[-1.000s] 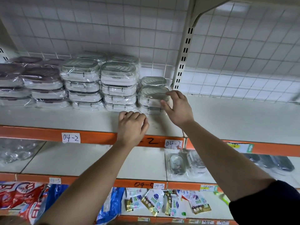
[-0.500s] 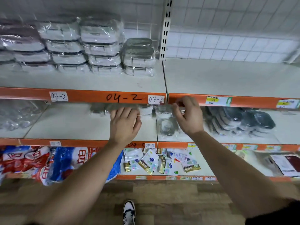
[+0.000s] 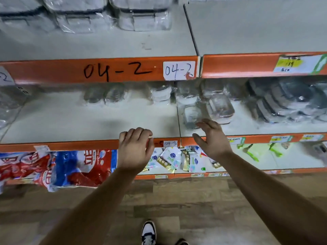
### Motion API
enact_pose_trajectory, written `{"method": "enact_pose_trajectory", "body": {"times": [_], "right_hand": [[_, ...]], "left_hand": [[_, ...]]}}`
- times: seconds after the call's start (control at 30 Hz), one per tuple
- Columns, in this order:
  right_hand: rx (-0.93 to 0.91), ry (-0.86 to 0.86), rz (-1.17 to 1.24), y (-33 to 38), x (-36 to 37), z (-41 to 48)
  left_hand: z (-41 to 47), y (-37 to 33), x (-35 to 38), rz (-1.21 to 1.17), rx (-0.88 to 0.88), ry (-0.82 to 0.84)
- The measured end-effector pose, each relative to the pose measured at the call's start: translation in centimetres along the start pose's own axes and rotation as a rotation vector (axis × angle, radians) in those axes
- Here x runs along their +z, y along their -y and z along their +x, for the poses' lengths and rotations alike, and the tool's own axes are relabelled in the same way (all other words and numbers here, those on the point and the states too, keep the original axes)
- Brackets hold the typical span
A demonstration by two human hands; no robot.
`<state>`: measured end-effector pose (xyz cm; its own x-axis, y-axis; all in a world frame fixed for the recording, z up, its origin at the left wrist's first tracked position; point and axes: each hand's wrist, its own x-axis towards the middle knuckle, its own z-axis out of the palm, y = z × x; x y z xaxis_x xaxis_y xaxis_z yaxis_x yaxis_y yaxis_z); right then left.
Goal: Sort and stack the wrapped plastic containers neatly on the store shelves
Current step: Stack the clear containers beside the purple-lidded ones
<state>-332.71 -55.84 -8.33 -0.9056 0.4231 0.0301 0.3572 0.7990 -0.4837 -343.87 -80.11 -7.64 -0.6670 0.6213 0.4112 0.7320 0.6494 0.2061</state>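
Left hand (image 3: 135, 149) loosely curled at middle shelf (image 3: 88, 119) edge, holding nothing. Right hand (image 3: 212, 140) empty, fingers (image 3: 203, 123) spread, near wrapped container (image 3: 192, 115) on same shelf. Stacks (image 3: 143, 18) on top shelf (image 3: 247, 32).

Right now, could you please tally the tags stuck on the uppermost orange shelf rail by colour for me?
White paper tags: 2 (the left one is cut off by the picture edge)
Yellow-and-green price tags: 1
Total: 3
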Motion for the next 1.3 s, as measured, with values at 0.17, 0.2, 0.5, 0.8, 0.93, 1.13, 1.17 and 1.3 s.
{"method": "enact_pose_trajectory", "body": {"times": [0.17,0.2,0.5,0.8,0.93,1.13,1.17,1.3], "right_hand": [[0.059,0.051,-0.075,-0.9,4.3,4.3],[0.081,0.052,-0.111,-0.9,5.1,5.0],[0.157,-0.262,-0.243,-1.2,11.5,7.1],[-0.011,-0.641,-0.133,-2.8,14.0,8.4],[0.013,-0.631,-0.136,-3.0,14.3,8.4],[0.105,-0.570,-0.158,-3.0,14.2,8.8],[0.143,-0.537,-0.152,-2.9,14.1,8.9],[0.188,-0.430,-0.139,-2.3,13.3,8.9]], "left_hand": [[1.7,3.9,5.0,0.020,-0.011,0.036],[2.1,4.8,5.7,0.028,-0.008,0.041],[7.2,13.3,10.5,0.090,-0.156,0.141],[12.4,20.4,13.2,0.198,-0.282,0.387],[14.1,21.2,13.9,0.224,-0.314,0.388],[13.2,19.4,13.6,0.089,-0.368,0.195],[12.5,19.1,13.5,0.049,-0.369,0.169],[10.4,18.3,13.0,0.005,-0.353,0.151]]}}
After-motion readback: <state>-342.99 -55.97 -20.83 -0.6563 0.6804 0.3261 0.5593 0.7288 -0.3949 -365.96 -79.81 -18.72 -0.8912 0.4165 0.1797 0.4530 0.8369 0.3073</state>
